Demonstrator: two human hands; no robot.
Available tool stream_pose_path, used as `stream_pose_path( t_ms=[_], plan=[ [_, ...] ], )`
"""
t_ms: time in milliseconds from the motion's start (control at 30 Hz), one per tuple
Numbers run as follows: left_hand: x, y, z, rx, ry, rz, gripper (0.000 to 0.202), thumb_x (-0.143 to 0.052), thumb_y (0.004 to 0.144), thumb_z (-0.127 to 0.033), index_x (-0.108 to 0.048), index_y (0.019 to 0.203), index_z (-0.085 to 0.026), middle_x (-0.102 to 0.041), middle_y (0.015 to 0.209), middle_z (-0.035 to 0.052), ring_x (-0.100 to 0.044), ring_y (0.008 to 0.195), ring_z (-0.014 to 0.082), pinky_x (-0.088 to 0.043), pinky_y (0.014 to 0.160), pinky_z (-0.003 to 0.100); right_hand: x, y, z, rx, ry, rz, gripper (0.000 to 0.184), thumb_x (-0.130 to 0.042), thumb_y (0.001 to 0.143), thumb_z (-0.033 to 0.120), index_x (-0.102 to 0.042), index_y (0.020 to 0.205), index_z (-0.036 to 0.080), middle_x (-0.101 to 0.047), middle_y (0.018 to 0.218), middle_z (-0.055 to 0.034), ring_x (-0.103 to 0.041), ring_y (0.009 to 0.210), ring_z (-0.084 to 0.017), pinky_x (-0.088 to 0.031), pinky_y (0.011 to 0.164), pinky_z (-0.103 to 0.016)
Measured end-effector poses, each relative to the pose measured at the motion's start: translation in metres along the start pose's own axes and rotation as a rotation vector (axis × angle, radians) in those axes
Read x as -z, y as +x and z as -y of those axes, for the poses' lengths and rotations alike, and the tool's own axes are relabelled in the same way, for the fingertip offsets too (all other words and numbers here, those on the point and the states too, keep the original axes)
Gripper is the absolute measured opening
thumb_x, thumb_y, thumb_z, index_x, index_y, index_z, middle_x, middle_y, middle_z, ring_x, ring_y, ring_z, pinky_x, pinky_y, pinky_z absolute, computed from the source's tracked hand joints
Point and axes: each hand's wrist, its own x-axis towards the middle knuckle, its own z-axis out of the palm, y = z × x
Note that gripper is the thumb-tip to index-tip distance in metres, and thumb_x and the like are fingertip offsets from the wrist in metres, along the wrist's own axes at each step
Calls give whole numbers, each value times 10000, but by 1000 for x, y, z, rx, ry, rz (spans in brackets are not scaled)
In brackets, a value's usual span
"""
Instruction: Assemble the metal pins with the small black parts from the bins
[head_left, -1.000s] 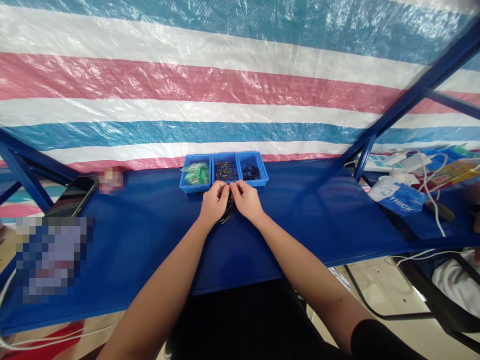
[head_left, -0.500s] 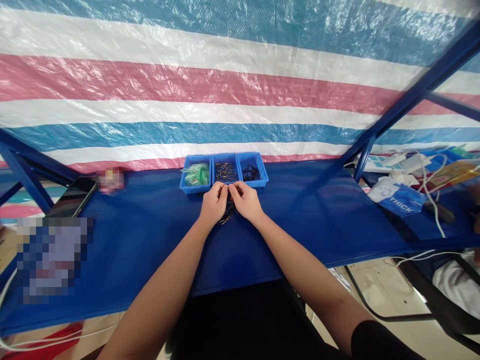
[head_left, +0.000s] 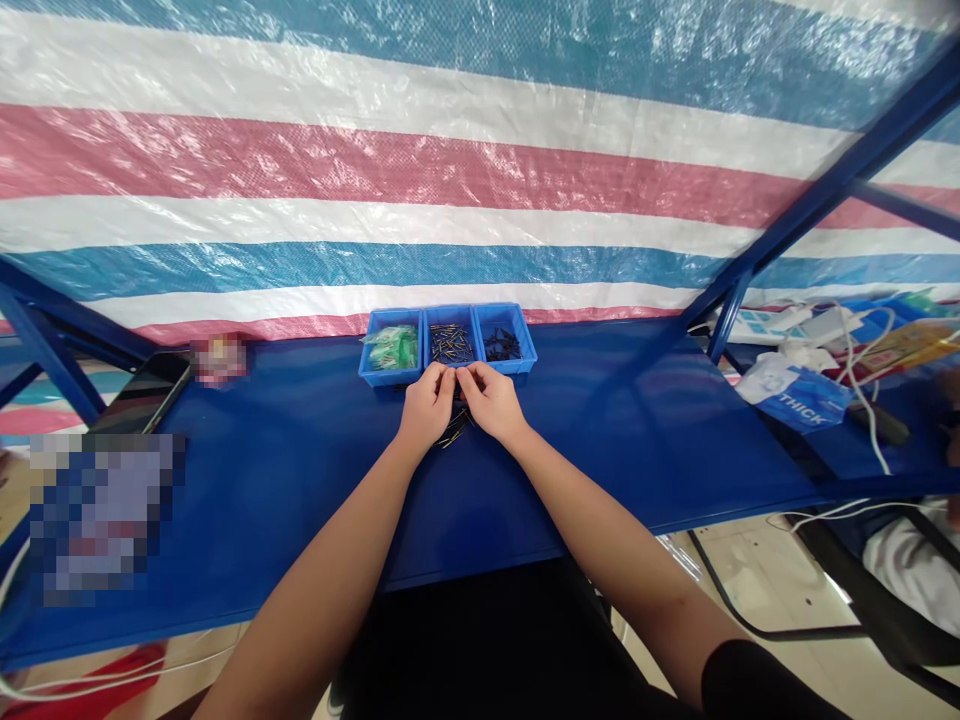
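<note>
My left hand [head_left: 427, 405] and my right hand [head_left: 491, 402] meet fingertip to fingertip above the table, both closed in a pinch. Whatever sits between the fingers is too small and hidden to name. Under and between the hands lies a small heap of thin dark and brass-coloured pieces [head_left: 452, 430]. Just beyond the fingertips stand three joined blue bins. Green-and-clear plastic bags [head_left: 395, 350] fill the left bin [head_left: 390, 379]. Thin brass-and-dark pieces [head_left: 451, 343] lie in the middle one, and small black parts [head_left: 502, 345] in the right bin [head_left: 523, 365].
The blue table [head_left: 300, 480] runs across, with a striped plastic sheet [head_left: 480, 180] behind it. At left lie a dark phone-like device [head_left: 142, 392] and blurred items. To the right, past a blue frame post [head_left: 780, 225], are a blue-and-white packet [head_left: 799, 392] and white cables.
</note>
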Motion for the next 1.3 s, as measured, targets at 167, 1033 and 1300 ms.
stream_pose_path(
  t_ms=[167, 1033, 1300],
  plan=[
    [0, 0, 1, -9, 19, 2, 356, -425, 996, -450, -533, 798, -174, -549, 682, -24, -474, 623, 73, -347, 610, 188, 0, 0, 1, -11, 0, 6, 429, -444, 930, 587, -634, 877, 206, -641, 721, 6, -569, 642, -112, -424, 632, -235],
    [-1, 1, 1, 2, 12, -31, 252, -492, 954, -410, -611, 955, -188, -631, 747, 9, -538, 624, 107, -387, 591, 217, 0, 1, -1, 18, -29, -13, 254, -492, 905, 418, -637, 971, 220, -622, 716, 30, -536, 629, -95, -419, 653, -230],
    [-2, 1, 2, 9, 6, -5, 165, -493, 931, -306, -600, 1002, -201, -554, 595, -39, -421, 483, 82, -344, 544, 213, -1, 1, -3, 29, -22, -13, 215, -518, 877, 373, -625, 967, 210, -624, 716, 30, -558, 645, -100, -438, 673, -235]
  ],
)
